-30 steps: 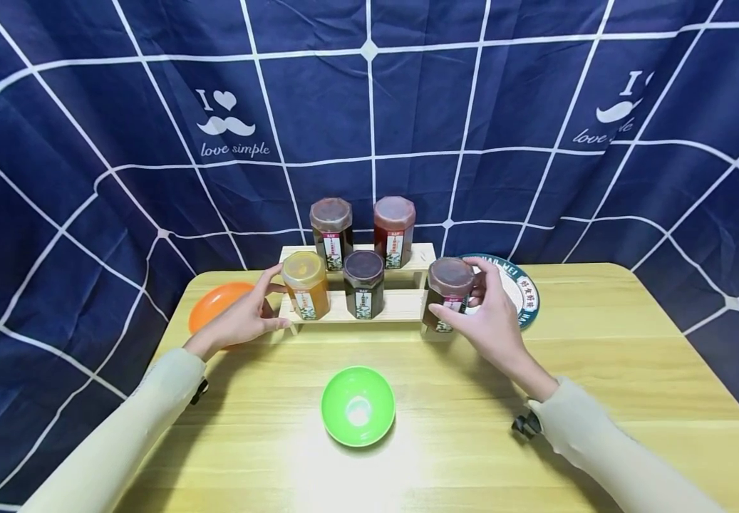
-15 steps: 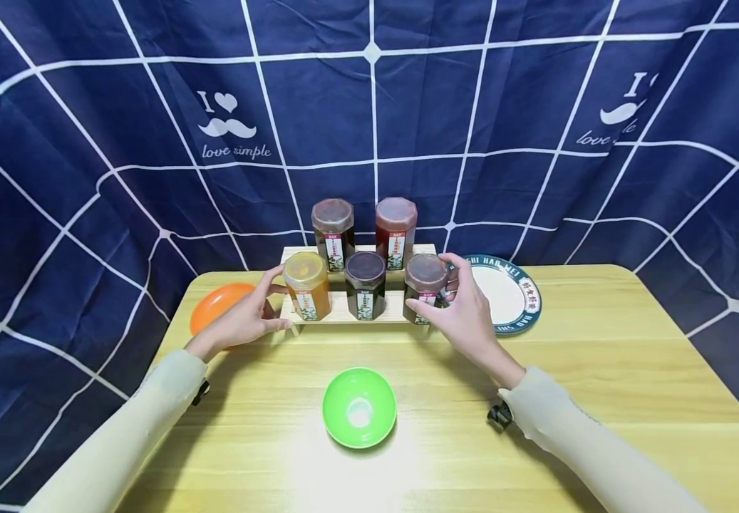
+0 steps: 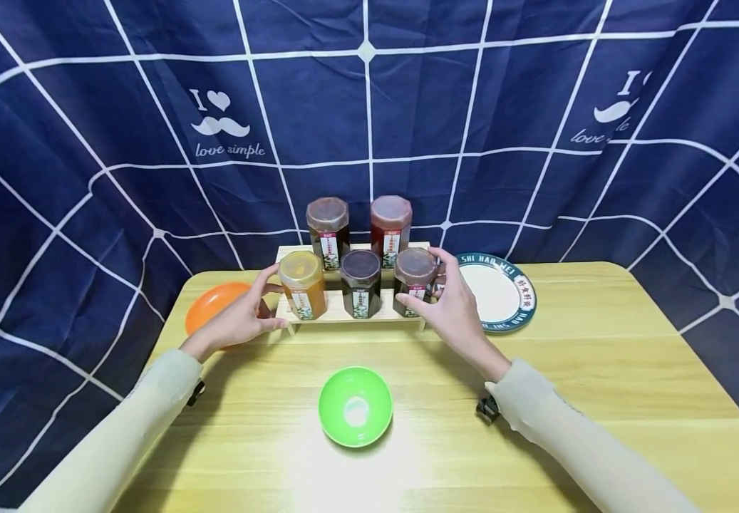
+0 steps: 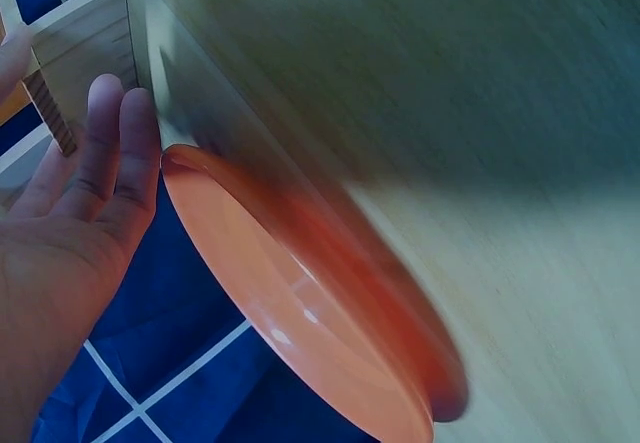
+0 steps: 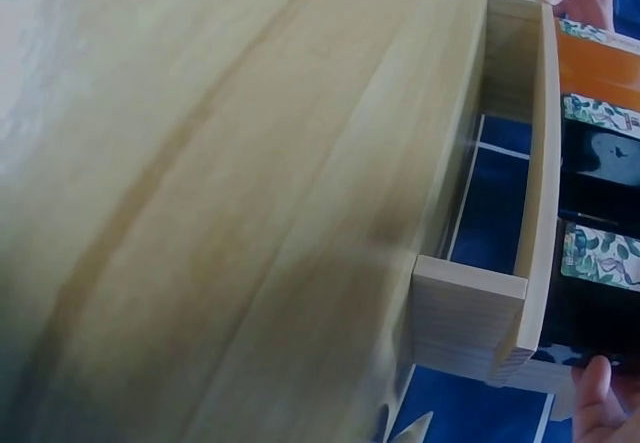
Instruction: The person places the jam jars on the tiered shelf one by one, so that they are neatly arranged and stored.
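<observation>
A stepped wooden rack point(image 3: 331, 315) stands at the back of the table, carrying several octagonal jars with labels. My left hand point(image 3: 245, 313) grips the rack's left end, its thumb at the front edge beside the yellow-orange jar point(image 3: 303, 288). In the left wrist view, fingers point(image 4: 100, 143) lie along the rack's end board point(image 4: 90, 38). On the lower shelf's right end, my right hand point(image 3: 455, 306) holds a dark jar point(image 3: 412, 271) between thumb and fingers. Another dark jar point(image 3: 361, 281) sits between these two. On the upper step stand a dark brown jar point(image 3: 328, 231) and a red jar point(image 3: 390, 228).
A green bowl point(image 3: 355, 406) sits on the table point(image 3: 266, 427) in front of the rack. Left of the rack is an orange plate point(image 3: 205, 306), partly behind my left hand. An oval white plate point(image 3: 494, 292) with a green rim lies at the right. Blue checked cloth point(image 3: 318, 107) hangs behind.
My right hand has brought the dark jar leftward from beyond the rack's right end onto the lower shelf. The left hand has stayed at the rack's left end.
</observation>
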{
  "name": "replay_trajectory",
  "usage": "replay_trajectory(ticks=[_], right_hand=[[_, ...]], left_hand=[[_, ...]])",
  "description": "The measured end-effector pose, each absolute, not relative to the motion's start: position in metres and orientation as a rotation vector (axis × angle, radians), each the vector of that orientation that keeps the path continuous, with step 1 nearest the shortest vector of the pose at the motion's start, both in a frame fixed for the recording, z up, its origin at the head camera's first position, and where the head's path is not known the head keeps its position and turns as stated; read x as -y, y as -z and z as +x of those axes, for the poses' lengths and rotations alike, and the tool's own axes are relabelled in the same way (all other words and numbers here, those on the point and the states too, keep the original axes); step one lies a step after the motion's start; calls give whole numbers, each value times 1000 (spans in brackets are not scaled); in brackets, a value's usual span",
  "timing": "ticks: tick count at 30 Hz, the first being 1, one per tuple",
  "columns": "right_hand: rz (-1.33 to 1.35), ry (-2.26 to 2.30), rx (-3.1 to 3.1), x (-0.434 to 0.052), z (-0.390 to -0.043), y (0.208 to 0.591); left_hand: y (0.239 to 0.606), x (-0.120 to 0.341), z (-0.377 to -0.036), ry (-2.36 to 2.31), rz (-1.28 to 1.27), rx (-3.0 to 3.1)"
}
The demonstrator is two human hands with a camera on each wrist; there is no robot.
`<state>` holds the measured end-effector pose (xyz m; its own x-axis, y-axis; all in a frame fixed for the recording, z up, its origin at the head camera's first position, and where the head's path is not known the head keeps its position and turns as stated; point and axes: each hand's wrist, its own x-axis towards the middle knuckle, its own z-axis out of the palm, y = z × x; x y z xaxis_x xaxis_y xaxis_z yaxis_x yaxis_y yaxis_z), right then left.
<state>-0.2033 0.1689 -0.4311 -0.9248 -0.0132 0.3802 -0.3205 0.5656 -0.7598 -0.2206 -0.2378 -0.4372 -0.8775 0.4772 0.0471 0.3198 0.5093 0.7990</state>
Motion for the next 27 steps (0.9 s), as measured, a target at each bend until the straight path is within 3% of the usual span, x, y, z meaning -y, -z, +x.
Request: replay_trajectory(ticks=[17, 27], right_hand=[[438, -1479, 2587, -180, -200, 431], [719, -972, 2603, -229, -167, 423]], left_hand=[[445, 241, -212, -1228, 793, -2730], [437, 247, -168, -759, 837, -3226]])
